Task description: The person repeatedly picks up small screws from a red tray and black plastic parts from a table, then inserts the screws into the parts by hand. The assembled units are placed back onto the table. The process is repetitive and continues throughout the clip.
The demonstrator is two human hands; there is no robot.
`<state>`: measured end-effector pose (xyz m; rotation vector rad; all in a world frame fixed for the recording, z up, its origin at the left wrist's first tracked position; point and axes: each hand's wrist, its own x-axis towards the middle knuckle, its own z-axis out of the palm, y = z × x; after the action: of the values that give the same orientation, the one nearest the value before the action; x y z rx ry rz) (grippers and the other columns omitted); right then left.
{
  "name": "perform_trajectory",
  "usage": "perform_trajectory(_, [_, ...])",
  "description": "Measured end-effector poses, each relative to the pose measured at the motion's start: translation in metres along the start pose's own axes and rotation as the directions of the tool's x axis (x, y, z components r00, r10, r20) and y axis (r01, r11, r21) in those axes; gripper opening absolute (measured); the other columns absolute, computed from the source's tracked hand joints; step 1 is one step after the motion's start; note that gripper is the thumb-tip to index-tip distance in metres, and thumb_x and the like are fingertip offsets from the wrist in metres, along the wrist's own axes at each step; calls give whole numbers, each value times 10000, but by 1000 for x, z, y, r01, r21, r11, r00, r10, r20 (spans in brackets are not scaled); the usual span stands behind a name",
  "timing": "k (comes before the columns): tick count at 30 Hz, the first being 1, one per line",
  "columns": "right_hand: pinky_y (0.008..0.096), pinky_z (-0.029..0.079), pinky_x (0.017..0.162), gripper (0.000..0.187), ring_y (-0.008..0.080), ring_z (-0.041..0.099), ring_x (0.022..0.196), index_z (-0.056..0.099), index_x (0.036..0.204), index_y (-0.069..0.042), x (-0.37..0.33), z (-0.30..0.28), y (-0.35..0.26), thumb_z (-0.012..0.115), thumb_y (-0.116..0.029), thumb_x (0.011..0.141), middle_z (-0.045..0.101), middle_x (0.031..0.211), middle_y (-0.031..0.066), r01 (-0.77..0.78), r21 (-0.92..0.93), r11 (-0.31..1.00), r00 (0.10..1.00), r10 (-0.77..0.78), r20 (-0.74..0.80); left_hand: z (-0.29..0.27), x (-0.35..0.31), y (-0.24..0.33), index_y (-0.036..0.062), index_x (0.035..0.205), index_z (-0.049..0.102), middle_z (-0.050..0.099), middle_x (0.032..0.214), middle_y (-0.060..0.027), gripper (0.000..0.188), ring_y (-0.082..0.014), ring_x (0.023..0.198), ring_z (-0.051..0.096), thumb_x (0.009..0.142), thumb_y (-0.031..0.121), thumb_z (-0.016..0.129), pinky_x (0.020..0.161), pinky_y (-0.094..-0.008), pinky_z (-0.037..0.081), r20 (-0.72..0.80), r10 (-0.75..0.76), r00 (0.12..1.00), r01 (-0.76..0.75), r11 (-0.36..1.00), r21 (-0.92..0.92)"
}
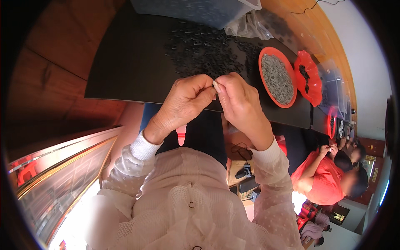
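Left hand [189,98] and right hand [241,102] meet at their fingertips over the near edge of the long, dark, flat surface [125,62], thumbs and forefingers pinched; whether they grip a piece, I cannot tell. On that surface, beyond the hands, stands a large translucent plastic tub [183,10]. To the right sits a round red bowl [271,50], then a red scalloped-edged dish [315,79]. A crumpled clear plastic bag [246,27] lies beside the tub. Small black pieces [204,46] are scattered just past the fingers; small grey pieces [276,79] fill the bowl.
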<state>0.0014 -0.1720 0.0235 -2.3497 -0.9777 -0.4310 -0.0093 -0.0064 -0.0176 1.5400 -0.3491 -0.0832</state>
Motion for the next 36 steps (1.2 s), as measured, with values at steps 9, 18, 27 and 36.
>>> perform_trajectory(9, [412, 474, 590, 216, 350, 598, 705, 541, 1054, -34, -5, -17, 16, 597, -40, 846, 571, 852, 145, -88, 64, 994, 996, 86, 40, 4, -1, 1, -7, 759, 566, 567, 635, -15, 130, -57, 560, 507, 867, 53, 525, 491, -230, 387, 10, 73, 997, -73, 997, 32])
perform_trajectory(18, [447, 508, 606, 296, 391, 620, 730, 573, 1030, -43, 26, 11, 32, 650, -257, 840, 604, 909, 163, -160, -328, 931, 936, 249, 250, 1, -4, 4, -6, 726, 550, 551, 620, -15, 136, -63, 544, 492, 844, 47, 507, 489, -235, 369, 40, 8, 999, -8, 1000, 3])
perform_trajectory(27, [458, 494, 739, 176, 380, 607, 876, 579, 1009, -52, 52, -5, 67, 579, -150, 862, 598, 989, 155, -187, -228, 955, 948, 236, 214, 1, 0, 6, -22, 753, 543, 502, 625, -85, 50, -158, 534, 478, 789, 12, 551, 511, -308, 392, 16, 113, 993, -113, 994, 8])
perform_trajectory(36, [468, 484, 706, 118, 369, 602, 861, 574, 951, -44, 58, -3, 71, 554, -109, 855, 580, 944, 149, -160, -228, 961, 954, 209, 212, -1, 4, 6, -15, 741, 546, 533, 652, -41, 78, -92, 564, 490, 811, -24, 514, 510, -251, 373, 54, 114, 992, -118, 990, 81])
